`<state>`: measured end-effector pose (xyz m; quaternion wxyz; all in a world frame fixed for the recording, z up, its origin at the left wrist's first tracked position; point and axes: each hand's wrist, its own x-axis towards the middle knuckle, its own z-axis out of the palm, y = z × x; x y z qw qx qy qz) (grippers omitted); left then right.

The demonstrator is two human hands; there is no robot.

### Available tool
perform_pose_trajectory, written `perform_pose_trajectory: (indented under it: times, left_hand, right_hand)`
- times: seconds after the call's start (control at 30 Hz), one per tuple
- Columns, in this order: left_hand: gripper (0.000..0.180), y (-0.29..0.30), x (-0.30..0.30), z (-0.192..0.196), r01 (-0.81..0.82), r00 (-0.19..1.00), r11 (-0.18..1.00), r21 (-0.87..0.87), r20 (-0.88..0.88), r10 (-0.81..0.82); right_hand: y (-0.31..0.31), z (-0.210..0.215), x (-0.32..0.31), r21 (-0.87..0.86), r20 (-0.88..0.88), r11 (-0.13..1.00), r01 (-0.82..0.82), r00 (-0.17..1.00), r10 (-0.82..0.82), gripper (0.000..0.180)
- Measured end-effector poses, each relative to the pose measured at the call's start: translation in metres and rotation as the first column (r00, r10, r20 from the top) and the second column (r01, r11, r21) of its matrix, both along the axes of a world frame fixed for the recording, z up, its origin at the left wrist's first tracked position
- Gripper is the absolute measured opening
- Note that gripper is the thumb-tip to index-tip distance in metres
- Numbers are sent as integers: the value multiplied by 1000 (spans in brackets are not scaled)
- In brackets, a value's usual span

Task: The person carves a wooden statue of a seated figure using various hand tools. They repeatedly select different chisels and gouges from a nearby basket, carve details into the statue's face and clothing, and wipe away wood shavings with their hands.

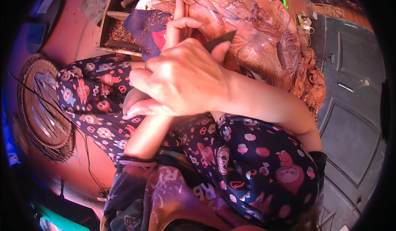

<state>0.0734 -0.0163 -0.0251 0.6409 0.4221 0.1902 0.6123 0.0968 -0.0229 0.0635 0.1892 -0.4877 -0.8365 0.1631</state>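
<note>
Workshop floor, red carved wood block [264, 37] far right: my right hand [181, 82] fisted around dark chisel [218, 41], blade slanting far-right onto the block; left hand [177, 24], fingers half-curled, steadies it.

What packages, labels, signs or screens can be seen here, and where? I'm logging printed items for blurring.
No packages, signs or screens.
Garment with lettering: bottom centre below the arms, dark fabric with large pale curved letters.
Small tagged item: upper right beside the carved wood, yellowish, too small to tell.
</note>
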Motion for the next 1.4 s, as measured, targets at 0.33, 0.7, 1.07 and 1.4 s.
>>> perform_pose_trajectory:
  times: [0.33,0.7,1.07,1.4]
  left_hand:
    - [70,6,-11,4,14,965,996,92,-263,11]
    - [74,5,-15,1,27,917,982,185,-396,49]
    - [66,-1,0,-4,-25,994,1000,18,-107,27]
    - [69,2,-15,-2,21,956,992,122,-293,16]
  right_hand:
    - [2,3,3,-31,-113,998,58,992,-61,42]
    - [4,7,3,-38,-133,999,35,990,-40,41]
    - [5,10,2,-95,-86,995,-24,996,16,47]
    - [6,5,-1,-59,-142,998,18,990,-26,45]
